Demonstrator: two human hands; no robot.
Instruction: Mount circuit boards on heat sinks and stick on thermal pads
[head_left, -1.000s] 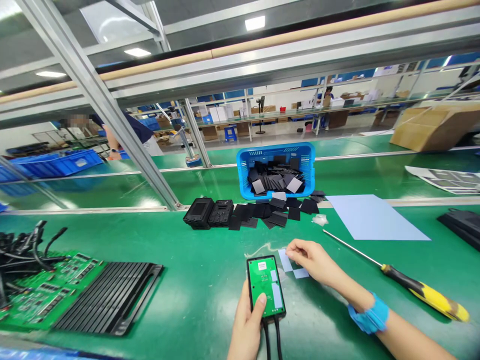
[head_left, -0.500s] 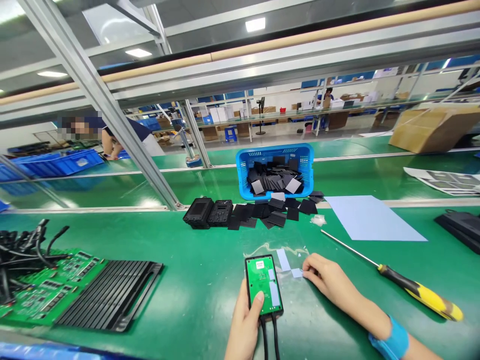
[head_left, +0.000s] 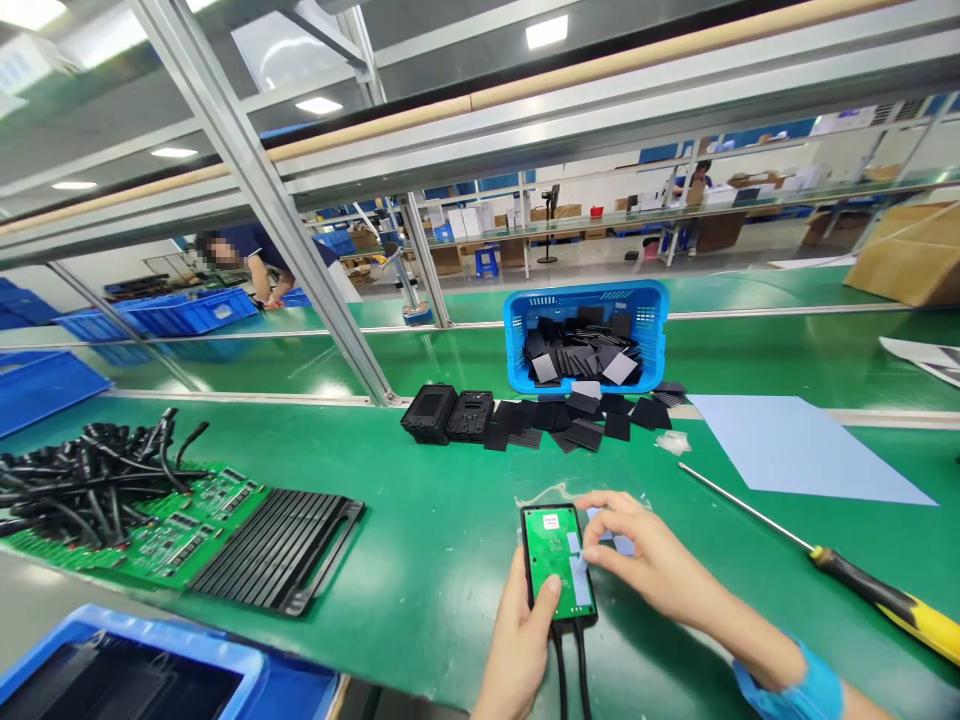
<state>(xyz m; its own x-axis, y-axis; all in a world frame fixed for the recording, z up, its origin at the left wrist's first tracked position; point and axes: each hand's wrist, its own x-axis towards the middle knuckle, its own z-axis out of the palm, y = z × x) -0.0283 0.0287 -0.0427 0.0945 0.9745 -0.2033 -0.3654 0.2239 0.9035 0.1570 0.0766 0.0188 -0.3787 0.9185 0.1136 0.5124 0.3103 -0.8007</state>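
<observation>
My left hand (head_left: 521,625) is closed around a black case (head_left: 592,612) holding a green circuit board (head_left: 546,575), thumb lying on the board. Two pale-blue pads sit along the board's right side, a short upper pad (head_left: 574,542) and a longer lower pad (head_left: 580,582). Two black cables (head_left: 582,670) leave the case's lower end. The thumb and forefinger of my right hand (head_left: 637,545) pinch at the board's right edge, between those pads; a tiny pale bit shows there, too small to name. Behind these fingers, more pale-blue pieces (head_left: 622,545) lie on clear film, partly hidden.
A blue basket (head_left: 512,345) of black plates stands behind, with loose plates (head_left: 581,432) before it. To the right are a pale-blue sheet (head_left: 810,445) and a screwdriver (head_left: 862,590). Cabled boards (head_left: 161,535) and a ribbed black panel (head_left: 277,545) lie left. Another person works across the benches.
My right hand has moved left from the pieces on the clear film to the board's right edge. The view has swung left, bringing a blue tray into the lower-left corner.
</observation>
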